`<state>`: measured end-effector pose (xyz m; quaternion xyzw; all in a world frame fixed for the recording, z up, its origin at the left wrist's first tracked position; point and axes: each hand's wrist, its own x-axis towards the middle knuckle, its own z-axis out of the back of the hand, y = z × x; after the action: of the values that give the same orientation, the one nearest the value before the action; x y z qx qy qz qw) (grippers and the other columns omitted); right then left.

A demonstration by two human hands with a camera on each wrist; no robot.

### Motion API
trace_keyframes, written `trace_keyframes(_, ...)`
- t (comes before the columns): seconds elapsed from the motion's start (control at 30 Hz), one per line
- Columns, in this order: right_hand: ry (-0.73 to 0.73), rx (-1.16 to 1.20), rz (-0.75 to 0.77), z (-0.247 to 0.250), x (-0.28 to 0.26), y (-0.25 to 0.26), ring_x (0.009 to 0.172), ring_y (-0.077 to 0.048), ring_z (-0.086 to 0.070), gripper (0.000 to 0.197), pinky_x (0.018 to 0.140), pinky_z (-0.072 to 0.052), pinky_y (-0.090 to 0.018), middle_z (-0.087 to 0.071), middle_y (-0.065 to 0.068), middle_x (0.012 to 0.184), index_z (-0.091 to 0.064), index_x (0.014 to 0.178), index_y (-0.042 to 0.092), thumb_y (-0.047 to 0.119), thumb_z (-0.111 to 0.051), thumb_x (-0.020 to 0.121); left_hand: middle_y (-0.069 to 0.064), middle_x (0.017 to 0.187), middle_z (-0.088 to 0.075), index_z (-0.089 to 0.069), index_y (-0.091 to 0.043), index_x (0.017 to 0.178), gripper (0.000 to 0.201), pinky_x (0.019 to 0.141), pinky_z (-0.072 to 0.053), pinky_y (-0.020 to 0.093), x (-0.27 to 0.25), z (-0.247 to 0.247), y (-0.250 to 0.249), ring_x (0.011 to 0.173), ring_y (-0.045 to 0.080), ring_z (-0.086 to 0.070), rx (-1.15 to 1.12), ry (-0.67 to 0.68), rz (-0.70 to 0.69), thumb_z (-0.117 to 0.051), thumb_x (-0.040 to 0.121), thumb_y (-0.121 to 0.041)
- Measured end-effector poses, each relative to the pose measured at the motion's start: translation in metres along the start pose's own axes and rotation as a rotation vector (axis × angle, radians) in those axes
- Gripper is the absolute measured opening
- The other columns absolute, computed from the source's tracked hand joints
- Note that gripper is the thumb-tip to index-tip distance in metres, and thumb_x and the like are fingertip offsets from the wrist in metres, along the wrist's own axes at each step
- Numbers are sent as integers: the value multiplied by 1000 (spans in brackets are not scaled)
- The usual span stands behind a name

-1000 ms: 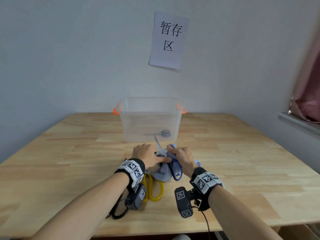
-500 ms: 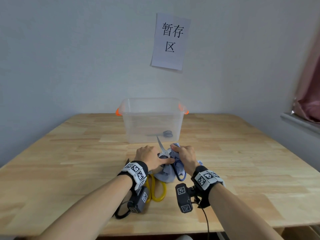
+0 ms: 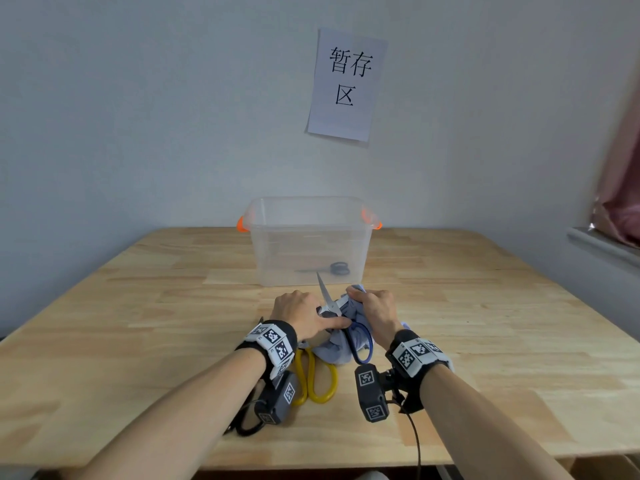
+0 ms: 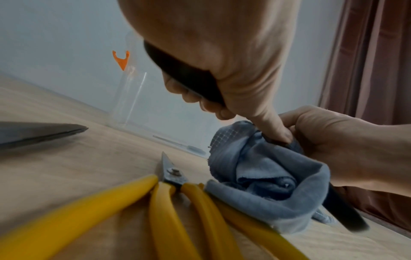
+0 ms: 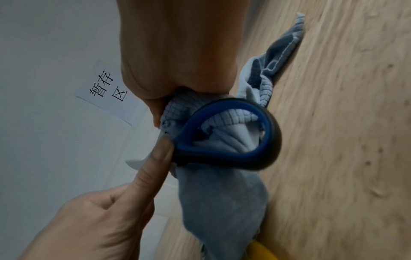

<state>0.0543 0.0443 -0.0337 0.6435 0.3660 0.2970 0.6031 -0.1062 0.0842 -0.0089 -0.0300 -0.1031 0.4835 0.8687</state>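
**Head view:** Your left grip closes round the blue-handled scissors near their pivot, thumb laid along the top. Your right grip clenches a grey-blue cloth bunched against them. The scissors are held just above the wooden bench, right in front of you. One blade is free and slants up toward the clear bin; the other runs into the cloth under your right fingers. Yellow-handled scissors lie on the bench beside your left wrist, at the cloth's near edge. A grey pair of scissors lies in the bin, and a paper sign hangs on the wall above.

**Left wrist view:** Your left grip curls its fingers round a dark handle of the scissors. Its thumb presses down into the cloth, which your right grip holds from the far side. The yellow-handled scissors lie shut on the bench, one handle under the cloth's hem. A dark blade lies flat at the left edge.

**Right wrist view:** Your right grip squeezes the cloth, and folds of it show through the loop of the blue-handled scissors. The thumb of your left grip rests against that loop's neck.
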Motion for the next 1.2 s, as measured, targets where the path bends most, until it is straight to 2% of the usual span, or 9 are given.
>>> trace_keyframes(0.1, -10, 15, -5, 0, 1, -1, 71, -31, -68, 28, 74, -57, -48, -72, -23, 77, -70, 83, -15, 11, -77, 82, -5, 65, -55, -52, -21, 61, 74, 55, -33, 31, 0, 0, 2, 68, 20, -56, 12, 25, -9, -47, 62, -95)
trace_keyframes(0.33, 22, 27, -6, -2, 3, 3, 75, -34, -71, 20, 74, -59, -43, -73, -24, 82, -74, 84, -8, 12, -74, 85, -4, 64, -53, -48, -21, 60, 73, 56, -35, 31, 2, 6, 2, 66, 19, -54, 2, 43, 12, -48, 63, -94)
trace_keyframes(0.53, 14, -3, 4, 2, 8, -2, 84, -40, -72, 20, 82, -59, -54, -74, -21, 82, -78, 75, 2, 21, -77, 79, -4, 63, -50, -44, -20, 57, 74, 53, -31, 31, 1, 5, 2, 64, 19, -51, -1, 63, 8, -49, 63, -93)
trace_keyframes(0.67, 16, 34, 12, 7, 4, 1, 80, -34, -71, 17, 80, -58, -46, -73, -25, 87, -75, 83, -5, 11, -72, 87, -4, 60, -48, -42, -19, 56, 76, 52, -30, 30, 3, 3, 3, 59, 17, -49, 11, 68, -13, -48, 61, -95)
trace_keyframes(0.83, -46, 123, -46, 21, 6, 2, 91, -45, -70, 23, 86, -56, -59, -71, -31, 92, -72, 89, -11, 12, -73, 87, -3, 55, -39, -32, -19, 54, 77, 50, -25, 31, 0, 6, 8, 52, 17, -39, -1, 60, -3, -50, 62, -94)
trace_keyframes(0.9, -32, 96, -48, 28, 6, 3, 85, -42, -71, 23, 81, -57, -55, -71, -30, 91, -71, 87, -9, 14, -71, 90, -4, 55, -38, -30, -19, 55, 78, 49, -25, 30, 0, 8, 14, 50, 16, -38, -14, 45, 25, -48, 61, -95)
trace_keyframes(1.03, 101, 51, -46, 26, -4, 3, 74, -31, -71, 24, 65, -58, -37, -73, -22, 85, -72, 88, -4, 18, -66, 94, -4, 58, -48, -39, -19, 56, 76, 50, -30, 30, 0, 7, 13, 56, 16, -48, -49, 11, 60, -48, 63, -94)
trace_keyframes(1.13, 131, 59, -70, 19, -9, -2, 79, -32, -71, 27, 68, -58, -36, -73, -23, 92, -71, 97, -6, 20, -64, 96, -5, 55, -49, -40, -19, 53, 74, 50, -30, 29, -1, 7, 4, 55, 15, -50, -132, -26, 110, -54, 63, -91)
trace_keyframes(1.2, 148, 70, -97, 16, -11, -4, 87, -37, -71, 32, 75, -59, -41, -73, -26, 96, -69, 102, -7, 23, -63, 96, -6, 53, -48, -42, -19, 52, 73, 49, -31, 28, 0, 8, 0, 53, 14, -49, -203, -50, 162, -59, 62, -89)
